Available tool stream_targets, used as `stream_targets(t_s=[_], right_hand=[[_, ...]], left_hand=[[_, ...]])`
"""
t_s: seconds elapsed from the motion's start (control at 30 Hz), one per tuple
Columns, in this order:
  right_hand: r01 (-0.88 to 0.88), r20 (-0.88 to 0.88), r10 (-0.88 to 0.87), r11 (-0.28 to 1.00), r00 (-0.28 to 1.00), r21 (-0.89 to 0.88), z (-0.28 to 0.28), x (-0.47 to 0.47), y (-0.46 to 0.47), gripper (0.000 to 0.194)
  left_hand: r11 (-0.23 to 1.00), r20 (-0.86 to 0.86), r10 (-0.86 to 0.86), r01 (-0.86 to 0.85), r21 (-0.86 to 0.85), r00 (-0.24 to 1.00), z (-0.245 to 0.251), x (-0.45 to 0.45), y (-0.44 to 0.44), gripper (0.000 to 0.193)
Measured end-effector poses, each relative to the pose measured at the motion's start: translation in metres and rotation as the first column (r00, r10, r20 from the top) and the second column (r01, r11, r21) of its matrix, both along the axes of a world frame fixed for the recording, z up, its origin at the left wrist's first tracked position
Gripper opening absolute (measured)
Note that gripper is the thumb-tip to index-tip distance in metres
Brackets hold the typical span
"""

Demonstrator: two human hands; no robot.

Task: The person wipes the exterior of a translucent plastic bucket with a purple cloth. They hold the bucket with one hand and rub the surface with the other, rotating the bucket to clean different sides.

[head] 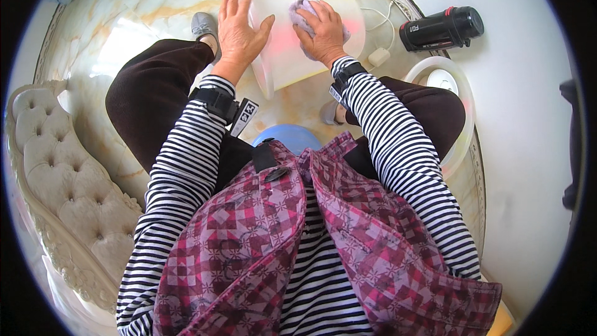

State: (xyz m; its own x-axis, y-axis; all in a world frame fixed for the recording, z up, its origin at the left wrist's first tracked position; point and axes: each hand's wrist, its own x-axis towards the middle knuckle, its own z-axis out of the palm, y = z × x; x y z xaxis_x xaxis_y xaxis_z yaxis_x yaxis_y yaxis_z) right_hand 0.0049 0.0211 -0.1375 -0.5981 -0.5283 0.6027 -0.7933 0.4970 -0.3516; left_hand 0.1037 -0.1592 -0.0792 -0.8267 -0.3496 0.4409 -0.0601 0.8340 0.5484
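A translucent white, tub-like plastic container [298,70] with a yellowish edge and pink patches lies on its side on the floor. My right hand [322,32] presses a crumpled lilac cloth [302,7] against its curved wall, fingers bent over the fabric. At the container's left end, my left hand [240,32] rests against the white rim [266,74], fingers spread and thumb apart. Whether its palm bears on the rim cannot be told.
A black vacuum flask [440,29] lies to the right. Near it are a white cord [393,32] and a small white box [378,57]. Beside my right knee stands a pale round tub [459,88]. A tufted sofa [70,177] is at left; a blue round object [289,136] sits between my legs.
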Motion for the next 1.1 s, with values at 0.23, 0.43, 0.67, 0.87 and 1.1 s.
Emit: stream_targets(t_s=[0.23, 0.43, 0.67, 0.87, 1.1], right_hand=[[0.023, 0.015, -0.024, 1.000, 1.000, 0.017, 0.009, 0.042, 0.010, 0.038], [-0.095, -0.002, 0.095, 0.995, 0.995, -0.018, 0.023, 0.035, -0.024, 0.036], [0.145, 0.054, -0.152, 0.983, 0.987, 0.108, 0.015, -0.023, -0.001, 0.036], [0.189, 0.124, -0.201, 0.977, 0.972, 0.099, -0.005, -0.031, 0.040, 0.040], [0.202, 0.092, -0.209, 0.976, 0.974, 0.083, -0.004, 0.020, 0.034, 0.049]], left_hand=[[0.971, 0.123, -0.149, 0.169, -0.171, 0.981, -0.022, -0.002, 0.007, 0.038], [0.974, 0.153, -0.134, 0.158, -0.161, 0.979, -0.017, 0.002, 0.016, 0.045], [0.971, 0.169, -0.175, 0.199, -0.136, 0.970, -0.006, 0.008, 0.020, 0.050], [0.967, 0.186, -0.164, 0.196, -0.164, 0.969, -0.006, 0.010, 0.024, 0.048], [0.962, 0.170, -0.196, 0.223, -0.160, 0.966, -0.008, 0.009, 0.024, 0.051]])
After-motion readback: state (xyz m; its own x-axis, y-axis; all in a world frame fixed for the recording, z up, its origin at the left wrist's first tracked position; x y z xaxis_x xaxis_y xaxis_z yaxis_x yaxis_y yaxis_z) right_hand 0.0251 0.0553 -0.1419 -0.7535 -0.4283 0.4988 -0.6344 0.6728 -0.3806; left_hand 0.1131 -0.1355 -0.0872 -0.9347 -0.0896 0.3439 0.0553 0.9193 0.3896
